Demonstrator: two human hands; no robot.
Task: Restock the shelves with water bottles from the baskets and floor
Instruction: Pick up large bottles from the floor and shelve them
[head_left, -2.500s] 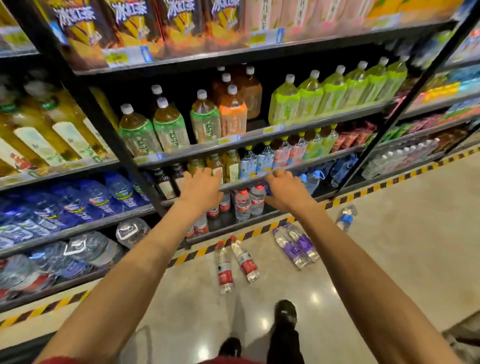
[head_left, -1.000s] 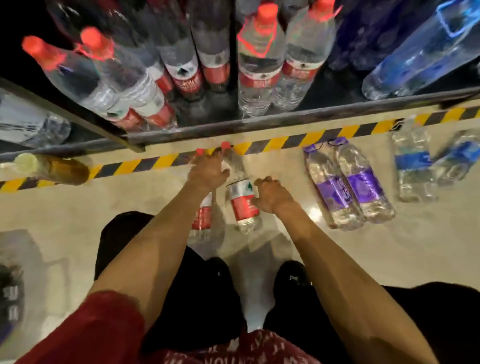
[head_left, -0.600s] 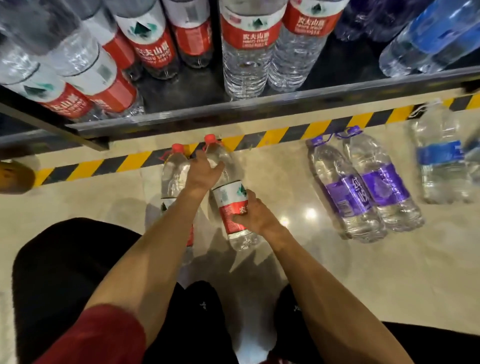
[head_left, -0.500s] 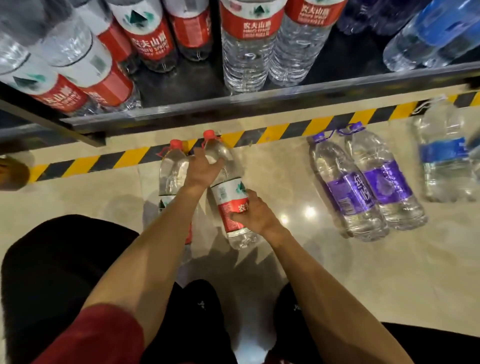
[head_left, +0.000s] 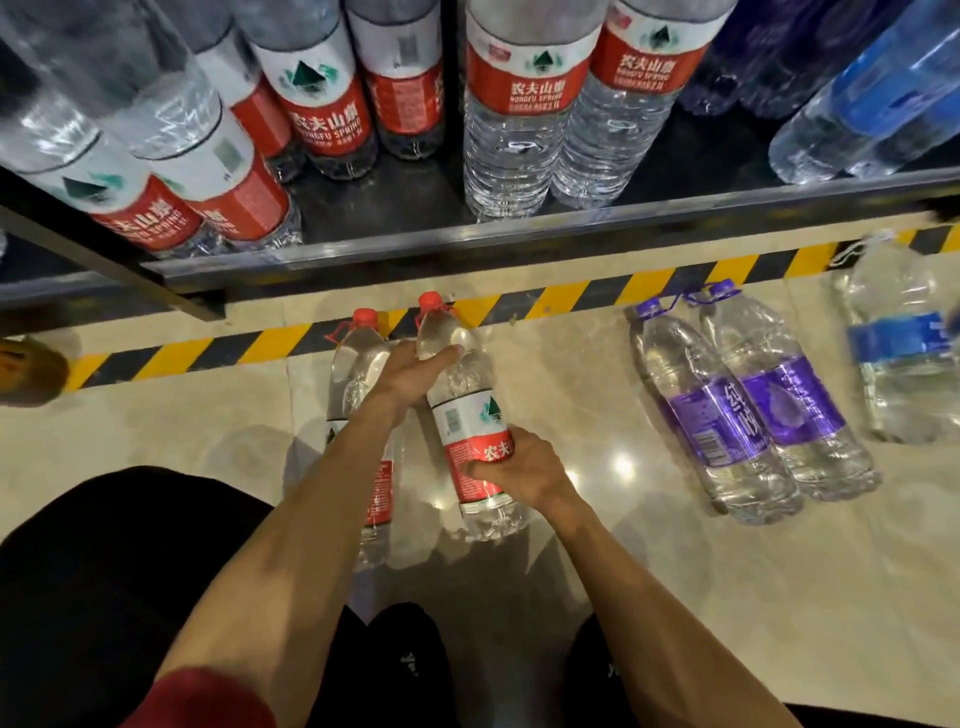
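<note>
Red-labelled bottle (head_left: 467, 415) near shelf lip (head_left: 519, 243)

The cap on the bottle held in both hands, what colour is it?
Red. The cap of the bottle shows best in the head view.

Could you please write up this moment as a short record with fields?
Left hand: grips the upper end of a red-capped bottle
Right hand: grips the same bottle at its label
Beside it: second red-capped bottle lying on the floor
Further right: two purple-labelled bottles, one blue-labelled bottle, lying
Shelf: red-labelled bottles standing
</note>
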